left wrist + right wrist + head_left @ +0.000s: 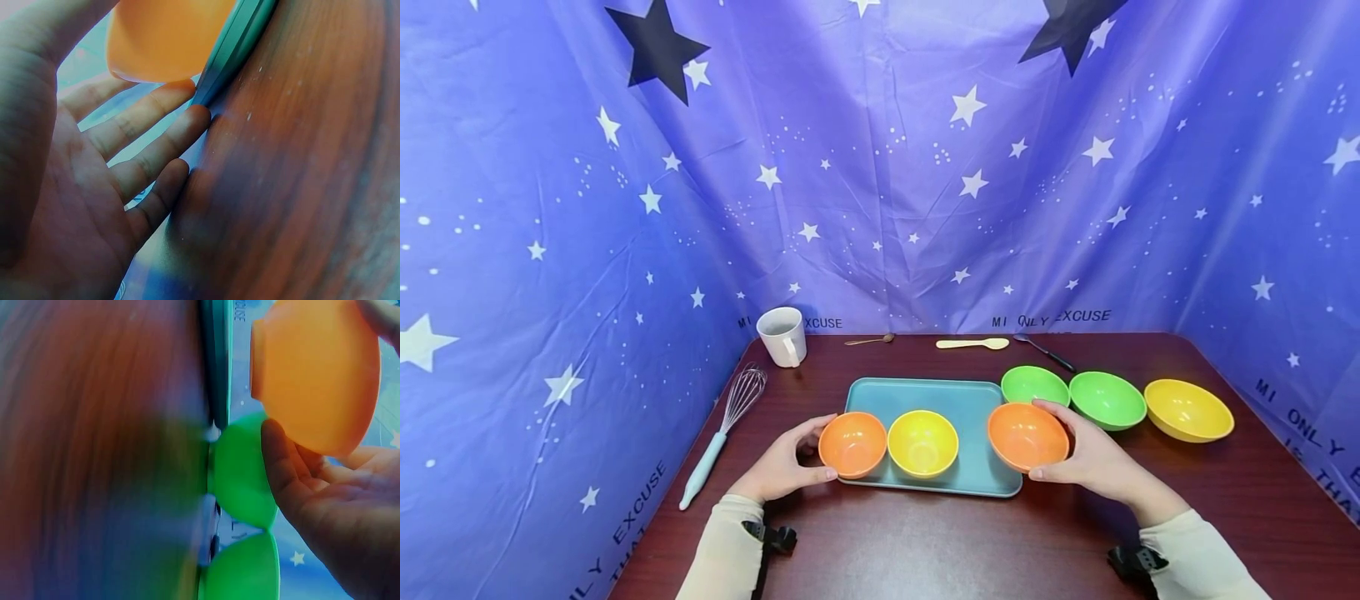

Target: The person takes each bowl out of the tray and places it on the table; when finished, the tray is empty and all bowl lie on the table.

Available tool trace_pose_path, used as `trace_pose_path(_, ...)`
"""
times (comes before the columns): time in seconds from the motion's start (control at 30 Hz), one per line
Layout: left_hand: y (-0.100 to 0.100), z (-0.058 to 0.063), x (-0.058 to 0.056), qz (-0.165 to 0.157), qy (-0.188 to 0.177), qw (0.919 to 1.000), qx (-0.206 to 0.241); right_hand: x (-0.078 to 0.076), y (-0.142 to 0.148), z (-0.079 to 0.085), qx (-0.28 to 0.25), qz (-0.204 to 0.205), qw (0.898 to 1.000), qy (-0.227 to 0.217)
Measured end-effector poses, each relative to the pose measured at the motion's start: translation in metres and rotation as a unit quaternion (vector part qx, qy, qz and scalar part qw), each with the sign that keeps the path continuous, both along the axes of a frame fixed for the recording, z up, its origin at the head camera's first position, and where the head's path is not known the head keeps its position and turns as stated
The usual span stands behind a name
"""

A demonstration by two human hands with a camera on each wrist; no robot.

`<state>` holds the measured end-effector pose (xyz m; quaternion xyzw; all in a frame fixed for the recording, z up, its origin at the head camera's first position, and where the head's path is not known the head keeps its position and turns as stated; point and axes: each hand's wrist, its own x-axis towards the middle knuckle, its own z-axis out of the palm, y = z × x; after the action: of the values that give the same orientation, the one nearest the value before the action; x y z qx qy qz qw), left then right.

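Note:
My left hand (785,462) curves around an orange bowl (852,446) at the left end of the teal tray (977,479), thumb at the near side and fingers at the far side. In the left wrist view, the lower fingers (164,145) spread beside the tray's edge. A small yellow bowl (922,444) sits on the tray just right of that bowl. My right hand (1090,450) grips a second orange bowl (1028,437) by its sides, raised above the tray's right end. The right wrist view shows this bowl's base off the table, beside a green bowl (240,472).
Two green bowls (1107,401) and a larger yellow bowl (1189,411) line the right side. A whisk (722,437) and white mug (782,337) stand left. Along the back lie a small spoon (871,340), a cream spoon (972,343) and a black-handled utensil (1047,353).

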<state>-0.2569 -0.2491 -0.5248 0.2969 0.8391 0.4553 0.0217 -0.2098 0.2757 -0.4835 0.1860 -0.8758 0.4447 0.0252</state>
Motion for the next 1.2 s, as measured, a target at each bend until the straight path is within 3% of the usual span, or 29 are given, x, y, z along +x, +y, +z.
trace_pose_path(0.47, 0.001, -0.001, 0.0, -0.001, -0.001, 1.0, 0.004, 0.018, 0.031, -0.003, -0.004, 0.016, 1.0, -0.026)
trace_pose_path(1.2, 0.0, -0.001, -0.001, 0.005, -0.005, 1.0, -0.002, 0.018, 0.04, -0.017, -0.006, 0.03, 0.999, -0.036)
